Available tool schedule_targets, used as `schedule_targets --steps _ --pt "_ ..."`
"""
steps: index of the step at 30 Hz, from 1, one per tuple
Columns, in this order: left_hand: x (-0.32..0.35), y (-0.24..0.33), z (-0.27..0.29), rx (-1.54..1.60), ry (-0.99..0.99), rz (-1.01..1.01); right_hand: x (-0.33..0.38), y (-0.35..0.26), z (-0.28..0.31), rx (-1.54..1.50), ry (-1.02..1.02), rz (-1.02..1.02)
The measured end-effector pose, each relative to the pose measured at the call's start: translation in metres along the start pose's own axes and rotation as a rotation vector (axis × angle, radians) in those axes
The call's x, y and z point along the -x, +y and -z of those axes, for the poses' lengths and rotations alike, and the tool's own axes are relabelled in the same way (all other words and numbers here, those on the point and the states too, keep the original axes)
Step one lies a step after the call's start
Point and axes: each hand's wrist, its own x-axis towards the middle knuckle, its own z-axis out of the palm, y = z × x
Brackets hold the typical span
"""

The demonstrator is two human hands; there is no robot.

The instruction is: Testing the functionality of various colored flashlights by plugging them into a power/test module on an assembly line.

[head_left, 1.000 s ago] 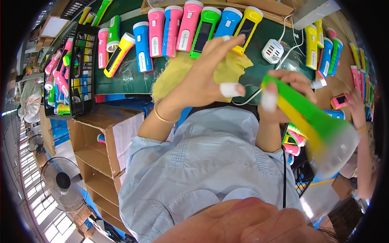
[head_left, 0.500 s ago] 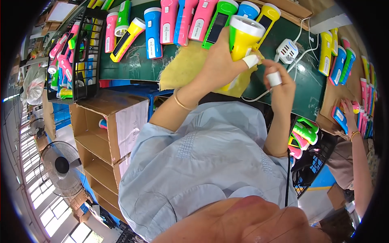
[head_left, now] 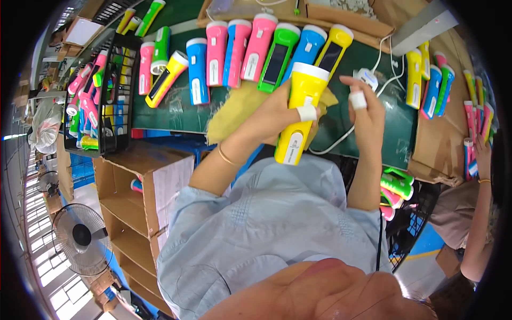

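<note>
Yellow flashlight gripped over a crowded green bench

Head view: the left hand (head_left: 277,114) is closed round the yellow flashlight (head_left: 298,114), held upright just above a yellow cloth (head_left: 234,114); the right hand (head_left: 368,114) hovers beside it, fingers loosely spread, holding nothing. The green table (head_left: 176,106) has bare room only near its front edge; a row of coloured flashlights (head_left: 250,53) fills the back, a wire basket (head_left: 98,96) bounds the left, and cardboard boxes (head_left: 144,186) sit below.

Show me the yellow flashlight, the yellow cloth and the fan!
yellow flashlight (head_left: 300,114), head view, on its body.
yellow cloth (head_left: 234,109), head view, on its left part.
fan (head_left: 81,235), head view, on its dark hub.
</note>
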Motion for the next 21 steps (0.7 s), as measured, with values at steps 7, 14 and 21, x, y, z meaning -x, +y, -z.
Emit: schedule_targets --steps 7,14,21 --pt "-0.014 -0.009 -0.005 0.521 -0.013 -0.018 0.052 0.015 -0.013 -0.427 -0.188 -0.257" --pt "-0.026 -0.012 -0.003 0.445 0.07 0.051 0.054 0.023 -0.008 -0.239 -0.159 -0.162" --pt "-0.034 0.019 0.012 -0.004 0.027 -0.233 0.043 0.024 0.004 -0.416 -0.061 -0.119"
